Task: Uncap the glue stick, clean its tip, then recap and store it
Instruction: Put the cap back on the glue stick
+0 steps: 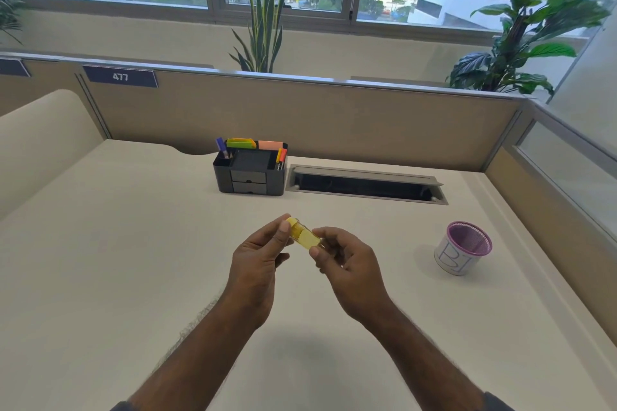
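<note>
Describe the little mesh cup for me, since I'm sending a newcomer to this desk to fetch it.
On the pale desk, look right of the person's hands and in front of the long grey cable slot. There stands a small round purple wire-mesh cup, alone on the surface. Unlike the black desk organiser full of pens at the back, it has a white paper label with blue lettering around it.

I see bare desk [133,243] all around my hands. The black organizer [248,173] stands well ahead by the partition, the purple mesh cup [464,248] off right, near the edge.
</note>
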`<state>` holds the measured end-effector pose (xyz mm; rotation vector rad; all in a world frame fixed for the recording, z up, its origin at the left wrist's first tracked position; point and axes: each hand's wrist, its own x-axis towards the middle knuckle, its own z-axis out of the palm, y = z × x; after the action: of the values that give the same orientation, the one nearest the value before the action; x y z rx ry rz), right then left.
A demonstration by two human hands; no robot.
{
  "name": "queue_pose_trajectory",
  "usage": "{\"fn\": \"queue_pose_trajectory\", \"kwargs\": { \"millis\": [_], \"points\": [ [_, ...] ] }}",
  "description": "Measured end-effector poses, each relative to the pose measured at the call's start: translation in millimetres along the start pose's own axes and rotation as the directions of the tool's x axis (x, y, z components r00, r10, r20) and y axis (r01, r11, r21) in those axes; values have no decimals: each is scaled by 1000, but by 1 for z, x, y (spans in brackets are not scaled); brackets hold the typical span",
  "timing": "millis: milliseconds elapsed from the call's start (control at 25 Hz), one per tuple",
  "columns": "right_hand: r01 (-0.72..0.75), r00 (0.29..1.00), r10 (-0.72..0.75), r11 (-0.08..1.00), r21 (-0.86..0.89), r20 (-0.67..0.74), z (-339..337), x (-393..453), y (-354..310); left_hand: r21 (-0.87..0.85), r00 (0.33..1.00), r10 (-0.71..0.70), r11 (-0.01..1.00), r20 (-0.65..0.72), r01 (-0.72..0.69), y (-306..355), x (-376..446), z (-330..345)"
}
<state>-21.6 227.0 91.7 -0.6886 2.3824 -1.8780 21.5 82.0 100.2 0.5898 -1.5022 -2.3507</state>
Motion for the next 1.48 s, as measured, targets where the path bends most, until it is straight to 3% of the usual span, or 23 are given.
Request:
{"fn": "queue_pose_trajectory", "kwargs": {
  "millis": [200,360,520,640,800,1040,1280,1480],
  "points": [
    [-129,991,117,967,221,67,2,2,-1,19,997,-3,1000,72,1,4,2,-9],
    [-156,988,148,949,274,49,6,3,-1,31,999,23,999,40,-25,2,2,-12],
    [-121,991,132,967,226,-34,12,2,0,36,998,38,999,-59,-36,-2,1,-12],
    [-47,990,59,994,96,-125,17,1,3,20,993,53,998,-101,-51,-5,0,-9],
    [59,982,-66,997,-42,-178,17,1,4,1,996,44,999,-79,-44,-8,3,-6],
    [-34,991,46,995,92,-129,13,3,5,-17,997,58,998,60,-57,-9,6,-9],
    [-106,994,106,979,172,5,15,8,4,-1,989,105,994,105,-106,-12,11,-16],
    [-113,994,110,974,196,26,20,15,5,-13,985,139,990,101,-138,-14,17,-21]
  ]
}}
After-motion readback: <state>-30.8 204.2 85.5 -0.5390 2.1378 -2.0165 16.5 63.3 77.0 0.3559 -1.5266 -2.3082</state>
